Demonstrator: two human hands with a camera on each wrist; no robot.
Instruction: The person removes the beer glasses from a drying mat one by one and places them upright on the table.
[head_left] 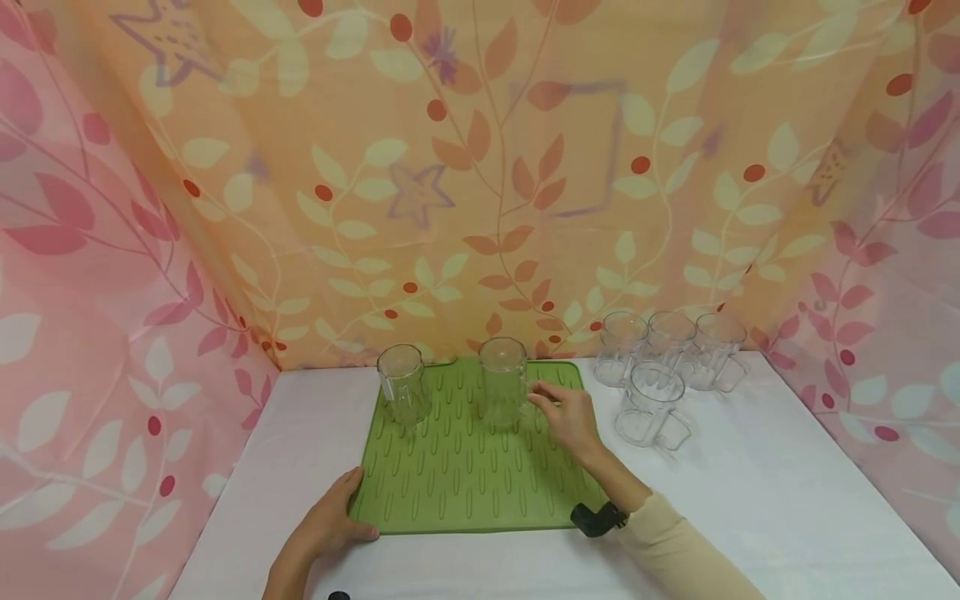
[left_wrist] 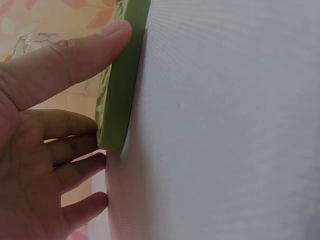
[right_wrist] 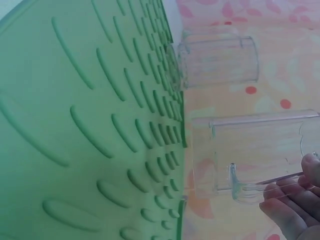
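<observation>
A clear glass mug is over the back middle of the green ribbed mat, its handle turned to the right. My right hand pinches that handle between thumb and fingers. In the right wrist view, the fingers curl at the handle of the mug. A second glass mug stands at the mat's back left. My left hand rests at the mat's front left corner, thumb along the front edge, fingers against the left side. In the left wrist view, the thumb lies on the mat's rim.
Several more glass mugs stand grouped at the back right of the white table, one mug nearer the front. Patterned cloth hangs behind and on both sides. A black strap piece sits at my right wrist.
</observation>
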